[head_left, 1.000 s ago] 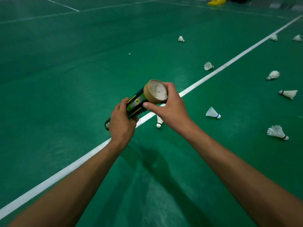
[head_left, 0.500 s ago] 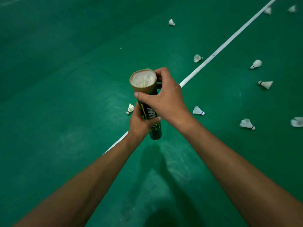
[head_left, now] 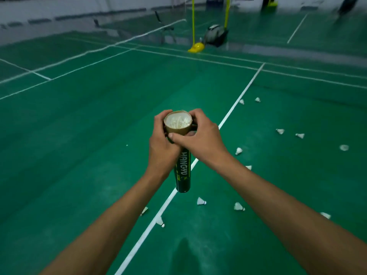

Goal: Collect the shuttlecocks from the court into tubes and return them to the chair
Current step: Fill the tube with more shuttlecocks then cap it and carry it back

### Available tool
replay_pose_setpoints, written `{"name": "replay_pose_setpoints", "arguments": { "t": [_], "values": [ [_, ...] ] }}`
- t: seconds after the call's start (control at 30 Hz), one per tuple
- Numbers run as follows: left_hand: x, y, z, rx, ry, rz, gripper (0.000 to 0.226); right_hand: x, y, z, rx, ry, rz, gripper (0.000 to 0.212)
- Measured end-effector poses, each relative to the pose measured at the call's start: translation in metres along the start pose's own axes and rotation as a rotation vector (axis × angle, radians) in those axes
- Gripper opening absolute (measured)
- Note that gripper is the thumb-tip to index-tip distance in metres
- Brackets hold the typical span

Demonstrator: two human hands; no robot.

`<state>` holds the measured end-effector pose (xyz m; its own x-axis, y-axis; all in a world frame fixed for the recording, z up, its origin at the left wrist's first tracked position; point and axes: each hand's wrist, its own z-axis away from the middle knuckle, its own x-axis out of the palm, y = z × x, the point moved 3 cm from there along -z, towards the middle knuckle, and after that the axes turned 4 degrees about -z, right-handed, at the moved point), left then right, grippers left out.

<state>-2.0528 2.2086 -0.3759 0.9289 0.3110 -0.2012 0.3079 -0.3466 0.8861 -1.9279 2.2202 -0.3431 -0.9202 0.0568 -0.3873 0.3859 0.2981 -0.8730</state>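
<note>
I hold a dark green shuttlecock tube (head_left: 183, 173) upright in front of me, its brown open mouth facing up with white feathers visible inside. My left hand (head_left: 161, 147) grips the tube's upper part from the left. From the right, my right hand (head_left: 200, 138) curls round the brown rim. Several white shuttlecocks lie on the green court, such as one (head_left: 201, 201) just below the tube, one (head_left: 239, 206) to its right and one (head_left: 160, 221) on the white line.
A white court line (head_left: 234, 106) runs diagonally under the tube. Far ahead stand a yellow net post with its base (head_left: 196, 47), a dark bag (head_left: 215, 34) and a chair (head_left: 166, 29), blurred. More shuttlecocks (head_left: 280, 131) are scattered at the right.
The view has lifted from the floor to the far court. The tube has come more upright, and my left hand has slid up to just below the rim.
</note>
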Motion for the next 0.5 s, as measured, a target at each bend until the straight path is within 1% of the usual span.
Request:
{"name": "replay_pose_setpoints", "arguments": {
  "t": [0.07, 0.2, 0.33, 0.4, 0.5],
  "values": [
    [0.003, 0.058, -0.019, 0.051, -0.045, 0.022, 0.065, -0.047, -0.049, -0.009, -0.009, 0.032, 0.053, 0.053],
    [0.025, 0.158, -0.042, 0.138, -0.167, 0.100, 0.059, -0.131, -0.129, -0.003, -0.013, 0.164, 0.152, 0.053],
    [0.062, 0.242, -0.035, 0.199, -0.283, 0.210, 0.064, -0.206, -0.174, 0.028, 0.042, 0.286, 0.181, 0.051],
    [0.087, 0.278, -0.024, 0.216, -0.361, 0.245, 0.061, -0.245, -0.189, 0.052, 0.072, 0.349, 0.201, 0.052],
    [0.135, 0.333, 0.007, 0.247, -0.499, 0.289, 0.056, -0.312, -0.204, 0.103, 0.148, 0.512, 0.265, 0.057]
  ]
}}
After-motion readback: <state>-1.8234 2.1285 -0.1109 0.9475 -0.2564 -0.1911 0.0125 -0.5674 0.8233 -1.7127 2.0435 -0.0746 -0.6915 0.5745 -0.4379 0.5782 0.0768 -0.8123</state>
